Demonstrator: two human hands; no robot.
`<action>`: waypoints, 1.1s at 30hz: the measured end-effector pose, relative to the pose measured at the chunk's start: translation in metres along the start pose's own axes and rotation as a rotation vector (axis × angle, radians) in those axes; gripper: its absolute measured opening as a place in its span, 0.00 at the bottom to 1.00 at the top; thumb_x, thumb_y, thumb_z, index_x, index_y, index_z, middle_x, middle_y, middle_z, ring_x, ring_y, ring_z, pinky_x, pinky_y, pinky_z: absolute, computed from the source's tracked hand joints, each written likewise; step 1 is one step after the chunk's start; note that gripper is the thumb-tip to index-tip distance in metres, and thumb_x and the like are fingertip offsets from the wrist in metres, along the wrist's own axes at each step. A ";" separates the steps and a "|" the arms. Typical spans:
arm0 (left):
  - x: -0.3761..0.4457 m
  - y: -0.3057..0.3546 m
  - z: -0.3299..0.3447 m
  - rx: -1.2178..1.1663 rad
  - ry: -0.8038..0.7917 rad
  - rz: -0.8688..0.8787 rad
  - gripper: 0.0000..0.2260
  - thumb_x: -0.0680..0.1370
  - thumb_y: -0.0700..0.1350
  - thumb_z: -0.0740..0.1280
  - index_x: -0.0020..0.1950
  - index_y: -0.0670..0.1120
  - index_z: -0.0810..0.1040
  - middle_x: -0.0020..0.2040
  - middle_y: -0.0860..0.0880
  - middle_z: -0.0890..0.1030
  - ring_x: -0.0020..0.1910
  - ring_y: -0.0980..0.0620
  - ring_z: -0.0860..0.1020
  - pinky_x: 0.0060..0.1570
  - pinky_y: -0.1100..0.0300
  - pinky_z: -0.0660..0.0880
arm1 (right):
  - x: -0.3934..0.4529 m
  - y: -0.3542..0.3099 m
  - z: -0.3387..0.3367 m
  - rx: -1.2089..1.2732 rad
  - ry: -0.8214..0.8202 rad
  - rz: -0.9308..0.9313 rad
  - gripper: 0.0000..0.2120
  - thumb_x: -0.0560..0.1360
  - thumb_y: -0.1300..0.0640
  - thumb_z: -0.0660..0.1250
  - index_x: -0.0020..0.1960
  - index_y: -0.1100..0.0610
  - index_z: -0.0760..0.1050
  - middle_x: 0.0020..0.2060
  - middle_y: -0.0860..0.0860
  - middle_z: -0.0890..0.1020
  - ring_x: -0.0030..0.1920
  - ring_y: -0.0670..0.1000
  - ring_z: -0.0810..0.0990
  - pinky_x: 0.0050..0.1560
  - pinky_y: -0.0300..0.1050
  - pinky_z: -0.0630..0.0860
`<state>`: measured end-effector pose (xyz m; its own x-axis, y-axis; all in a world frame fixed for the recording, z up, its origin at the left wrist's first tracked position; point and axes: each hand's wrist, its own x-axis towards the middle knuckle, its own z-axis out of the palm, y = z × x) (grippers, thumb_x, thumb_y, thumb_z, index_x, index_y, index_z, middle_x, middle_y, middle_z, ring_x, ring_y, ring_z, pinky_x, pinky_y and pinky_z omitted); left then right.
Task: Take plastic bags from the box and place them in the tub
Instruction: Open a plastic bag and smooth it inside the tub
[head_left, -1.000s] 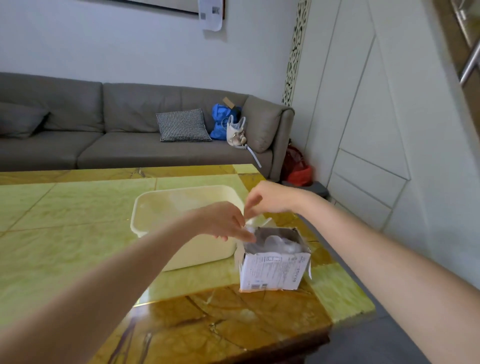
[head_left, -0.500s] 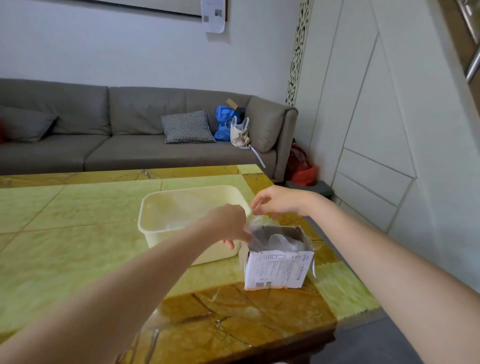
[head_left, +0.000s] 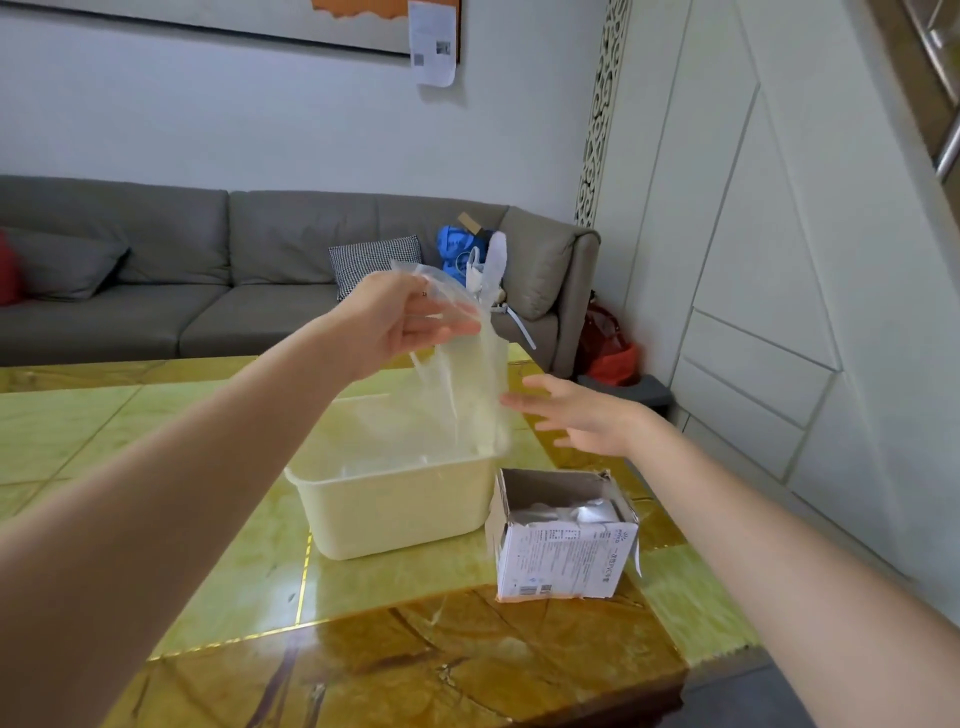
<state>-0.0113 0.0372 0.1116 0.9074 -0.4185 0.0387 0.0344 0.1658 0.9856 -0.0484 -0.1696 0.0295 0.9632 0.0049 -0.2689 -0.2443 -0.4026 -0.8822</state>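
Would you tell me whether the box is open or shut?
Open: the box has its top torn away, showing clear plastic inside.

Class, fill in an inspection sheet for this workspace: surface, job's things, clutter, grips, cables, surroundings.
Surface: glossy green and amber tiled table.
Job's things: clear plastic bag held up over the cream tub; torn-open box stands right of the tub, more plastic inside.
Clutter: nothing seen on the table.
Grips: left hand pinches the bag's top; right hand open, fingertips at the bag's edge.
Cables: nothing seen.
Surroundings: grey sofa with checked cushion and blue bag; red bag on the floor; white wall panels.
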 end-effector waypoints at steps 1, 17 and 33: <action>0.001 0.001 -0.003 -0.067 0.018 0.008 0.13 0.82 0.39 0.49 0.59 0.35 0.70 0.50 0.37 0.82 0.37 0.48 0.84 0.27 0.66 0.77 | 0.002 0.002 0.001 0.086 -0.027 0.020 0.51 0.60 0.35 0.70 0.76 0.51 0.54 0.73 0.54 0.62 0.71 0.57 0.65 0.72 0.57 0.59; 0.013 -0.029 -0.037 -0.016 0.421 -0.119 0.18 0.81 0.43 0.58 0.69 0.39 0.63 0.50 0.41 0.78 0.23 0.52 0.80 0.23 0.64 0.77 | 0.010 -0.025 -0.008 0.350 0.765 -0.159 0.05 0.74 0.62 0.67 0.40 0.60 0.74 0.31 0.52 0.71 0.28 0.48 0.67 0.27 0.39 0.64; -0.001 -0.045 -0.071 0.341 0.012 -0.114 0.04 0.73 0.42 0.70 0.46 0.44 0.77 0.32 0.52 0.71 0.23 0.61 0.71 0.26 0.72 0.72 | 0.016 -0.103 0.038 0.149 0.267 -0.592 0.11 0.80 0.55 0.60 0.55 0.56 0.80 0.33 0.50 0.75 0.32 0.42 0.75 0.33 0.34 0.71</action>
<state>0.0161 0.0938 0.0552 0.9108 -0.4060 -0.0746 -0.0043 -0.1899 0.9818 -0.0124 -0.0938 0.1015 0.9296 -0.0480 0.3655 0.3402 -0.2705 -0.9006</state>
